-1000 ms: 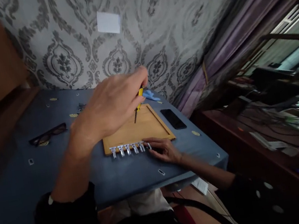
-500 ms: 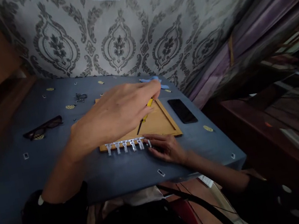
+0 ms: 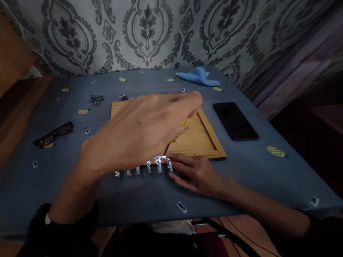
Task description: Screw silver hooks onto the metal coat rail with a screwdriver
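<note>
My left hand (image 3: 145, 128) arches over a shallow wooden board (image 3: 198, 139) with a raised rim, its fingers closed around a screwdriver (image 3: 168, 147). Bits of yellow handle peek out beneath the fingers, and the dark shaft slants down to the board's near edge. Along that edge runs a metal rail with several hooks (image 3: 159, 166), which hang toward me. The rail's right end sits between the fingertips and thumb of my right hand (image 3: 199, 174), close to the screwdriver's tip. My left hand covers much of the board, and the exact tip contact is unclear.
On the blue patterned tablecloth (image 3: 131, 205) lie a black phone (image 3: 235, 121) to the right, a blue cloth (image 3: 199, 77) at the back right, sunglasses (image 3: 54, 135) to the left, and a small metal item (image 3: 96, 100). A patterned wall (image 3: 147, 23) closes off the back.
The view has shifted closer to the table, bringing the phone and blue cloth more into sight. My left hand still grips the screwdriver; my right hand stays at the rail's end.
</note>
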Tool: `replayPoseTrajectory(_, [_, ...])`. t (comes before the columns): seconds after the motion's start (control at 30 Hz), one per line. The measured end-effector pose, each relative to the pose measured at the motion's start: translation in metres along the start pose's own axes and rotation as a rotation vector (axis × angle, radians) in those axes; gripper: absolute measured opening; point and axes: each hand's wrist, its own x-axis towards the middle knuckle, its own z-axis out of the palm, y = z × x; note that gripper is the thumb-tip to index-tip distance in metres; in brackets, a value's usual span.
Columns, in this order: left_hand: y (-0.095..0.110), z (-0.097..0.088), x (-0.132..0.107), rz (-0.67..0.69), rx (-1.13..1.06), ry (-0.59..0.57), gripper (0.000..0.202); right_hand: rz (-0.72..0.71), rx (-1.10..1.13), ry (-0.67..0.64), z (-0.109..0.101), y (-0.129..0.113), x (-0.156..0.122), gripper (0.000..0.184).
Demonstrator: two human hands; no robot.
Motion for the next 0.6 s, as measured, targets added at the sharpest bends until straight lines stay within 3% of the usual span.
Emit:
replayPoseTrajectory(0.4, [-0.005, 0.018, 0.012, 0.017, -0.120, -0.093, 0.018, -0.004, -0.064, 0.019, -0.004, -0.004, 0.002, 0.032])
replayPoseTrajectory(0.6, [-0.004, 0.026, 0.013, 0.059, -0.126, -0.040, 0.017, -0.009, -0.073, 0.032, -0.003, -0.004, 0.001, 0.032])
